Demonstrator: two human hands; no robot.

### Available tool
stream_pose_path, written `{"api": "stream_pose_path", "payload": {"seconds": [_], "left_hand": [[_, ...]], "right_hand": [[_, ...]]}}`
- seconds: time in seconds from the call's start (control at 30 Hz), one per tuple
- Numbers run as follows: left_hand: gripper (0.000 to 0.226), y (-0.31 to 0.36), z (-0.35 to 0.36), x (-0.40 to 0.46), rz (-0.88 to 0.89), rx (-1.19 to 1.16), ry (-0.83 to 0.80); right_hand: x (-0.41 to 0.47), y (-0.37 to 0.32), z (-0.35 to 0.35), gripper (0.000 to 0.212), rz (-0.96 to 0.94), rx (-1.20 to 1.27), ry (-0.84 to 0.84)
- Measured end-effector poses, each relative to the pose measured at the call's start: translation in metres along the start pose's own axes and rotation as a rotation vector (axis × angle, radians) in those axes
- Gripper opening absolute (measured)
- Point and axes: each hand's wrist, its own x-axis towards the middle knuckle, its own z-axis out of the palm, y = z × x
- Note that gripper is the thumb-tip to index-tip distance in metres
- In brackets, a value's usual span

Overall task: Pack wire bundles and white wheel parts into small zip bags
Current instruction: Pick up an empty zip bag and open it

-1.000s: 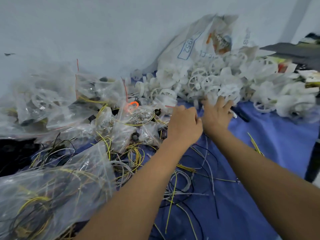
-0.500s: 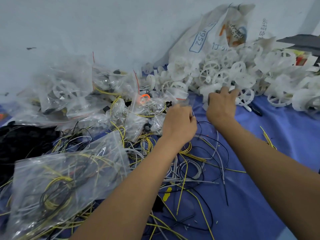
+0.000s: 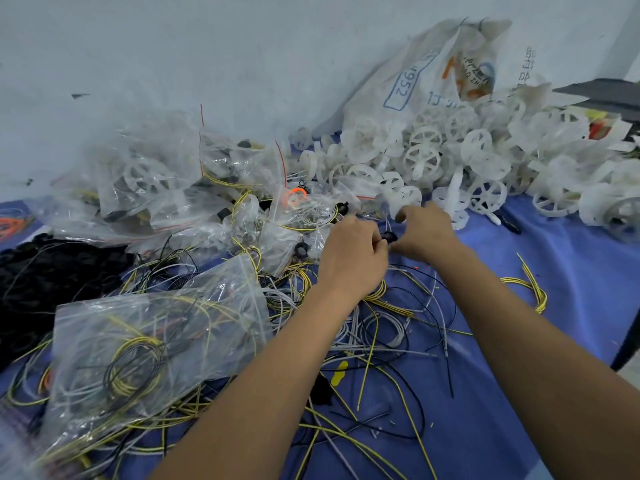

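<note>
My left hand [image 3: 353,258] and my right hand [image 3: 427,233] meet over the blue cloth [image 3: 568,271], just in front of the pile of white wheel parts [image 3: 426,157]. Both hands have curled fingers, and their fingertips close on a small black part [image 3: 390,236] between them. A white wheel [image 3: 403,199] lies right above my right index finger. Loose yellow, black and white wires [image 3: 381,327] sprawl under my forearms. A large clear zip bag of wire bundles [image 3: 156,341] lies at lower left. Small filled zip bags [image 3: 152,188] are heaped at the back left.
A printed woven sack [image 3: 433,74] leans on the wall behind the wheels. A heap of black material [image 3: 45,271] lies at the left. A yellow wire bundle [image 3: 533,289] and a black pen [image 3: 509,223] lie on the cloth to the right.
My right hand has pulled back from the wheel pile toward my left hand. The two hands now meet on a small black part.
</note>
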Motion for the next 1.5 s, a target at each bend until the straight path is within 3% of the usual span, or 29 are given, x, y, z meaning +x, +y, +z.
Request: {"api": "stream_pose_path", "payload": {"seconds": [0.13,0.23,0.33,0.4,0.5,0.6,0.7,0.83,0.93,1.03,1.13,1.27,1.5], "left_hand": [[0.013,-0.012,-0.033,-0.019,-0.031,0.08,0.094],[0.01,-0.035,-0.067,-0.043,-0.121,0.279,0.182],[0.019,-0.061,-0.096,-0.068,-0.27,0.408,0.15],[0.021,-0.075,-0.114,-0.082,-0.35,0.339,0.132],[0.022,-0.089,-0.138,-0.094,-0.423,0.126,0.155],[0.022,-0.1,-0.157,-0.102,-0.499,-0.07,0.149],[0.02,-0.108,-0.169,-0.105,-0.574,-0.301,0.127],[0.024,-0.117,-0.177,-0.108,-0.64,-0.499,0.176],[0.017,-0.122,-0.185,-0.107,-0.649,-0.552,0.255],[0.018,-0.119,-0.191,-0.106,-0.629,-0.585,0.314],[0.017,-0.11,-0.191,-0.106,-0.574,-0.558,0.346],[0.012,-0.096,-0.191,-0.103,-0.462,-0.49,0.322],[0.015,-0.078,-0.179,-0.103,-0.312,-0.387,0.226]], "right_hand": [[-0.016,-0.002,-0.018,0.04,-0.021,-0.041,-0.188],[-0.028,-0.013,-0.025,0.026,-0.006,0.095,-0.05],[-0.045,-0.041,-0.029,0.038,-0.018,0.309,0.19],[-0.062,-0.071,-0.024,0.045,-0.087,0.54,0.253],[-0.093,-0.121,-0.011,0.046,-0.165,1.061,0.136],[-0.119,-0.163,0.007,0.045,-0.161,1.591,-0.147],[-0.137,-0.191,0.025,0.046,-0.236,1.888,-0.331],[-0.146,-0.197,0.039,0.024,-0.41,1.755,-0.223],[-0.144,-0.188,0.044,0.025,-0.445,1.431,-0.141],[-0.142,-0.181,0.045,0.028,-0.605,1.103,-0.112],[-0.147,-0.183,0.043,0.028,-0.632,1.06,-0.056],[-0.147,-0.182,0.044,0.026,-0.67,0.911,0.149],[-0.152,-0.19,0.044,0.01,-0.716,1.065,-0.218]]}}
